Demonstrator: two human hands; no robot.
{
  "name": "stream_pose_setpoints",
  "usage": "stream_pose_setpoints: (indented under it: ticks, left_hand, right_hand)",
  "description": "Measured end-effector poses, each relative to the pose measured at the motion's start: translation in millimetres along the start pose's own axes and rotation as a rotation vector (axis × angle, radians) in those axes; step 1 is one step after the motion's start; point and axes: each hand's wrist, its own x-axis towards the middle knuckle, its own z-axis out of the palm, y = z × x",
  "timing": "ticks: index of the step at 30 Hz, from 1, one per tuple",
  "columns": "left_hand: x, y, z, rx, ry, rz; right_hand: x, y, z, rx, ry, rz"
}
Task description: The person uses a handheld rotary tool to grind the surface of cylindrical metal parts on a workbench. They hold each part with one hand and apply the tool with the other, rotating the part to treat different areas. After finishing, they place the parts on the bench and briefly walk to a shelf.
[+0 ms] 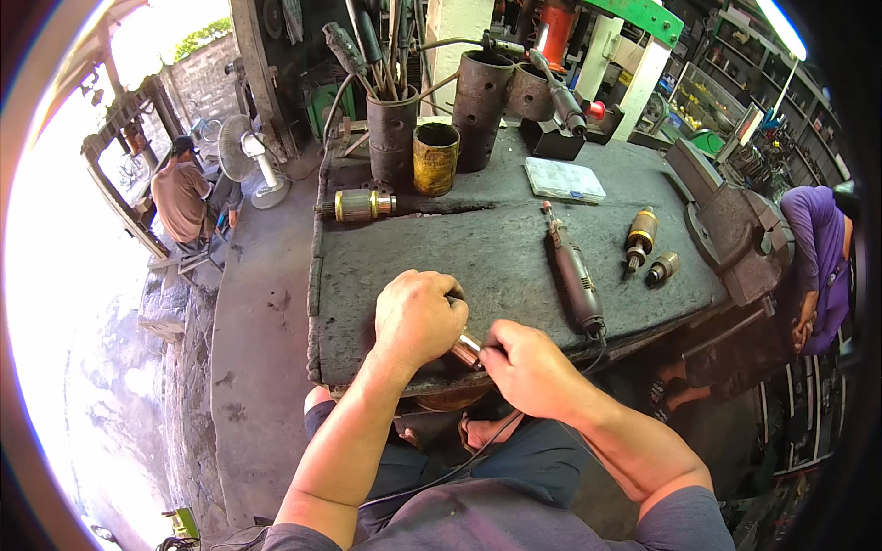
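Note:
My left hand (418, 317) is closed around a small motor armature (467, 349) at the near edge of the dark workbench (478, 248); only its coppery end shows. My right hand (525, 367) pinches that exposed end from the right with closed fingers. What the right fingers grip besides the armature I cannot tell. A black rotary hand tool (571, 275) lies on the bench just beyond my right hand, its cord trailing off the edge.
Two more armatures (640, 239) (661, 267) lie at right, a larger one (361, 206) at left. A yellow can (435, 158), dark metal cylinders (484, 108) with tools, a clear parts box (564, 179) and a vise (740, 234) surround them. A person in purple (822, 262) bends at right; another person (182, 197) sits far left.

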Motion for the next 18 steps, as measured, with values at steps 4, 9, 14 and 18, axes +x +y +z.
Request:
stream_pose_setpoints:
  ticks: [4,9,14,18]
  left_hand:
    - [-0.2,-0.2,-0.6,-0.001,-0.008,-0.02]
    - [0.5,-0.6,0.7,0.003,-0.026,-0.019]
    - [0.5,-0.9,-0.4,-0.013,-0.031,-0.009]
    - [1.4,-0.4,-0.7,-0.019,-0.024,-0.019]
  right_hand:
    - [2.6,-2.8,-1.8,-0.001,-0.008,0.026]
    - [-1.1,3.8,-1.3,0.056,-0.004,-0.019]
    - [-3.0,4.2,0.4,0.056,-0.012,0.072]
    - [2.9,-0.1,0.5,0.09,-0.012,0.054]
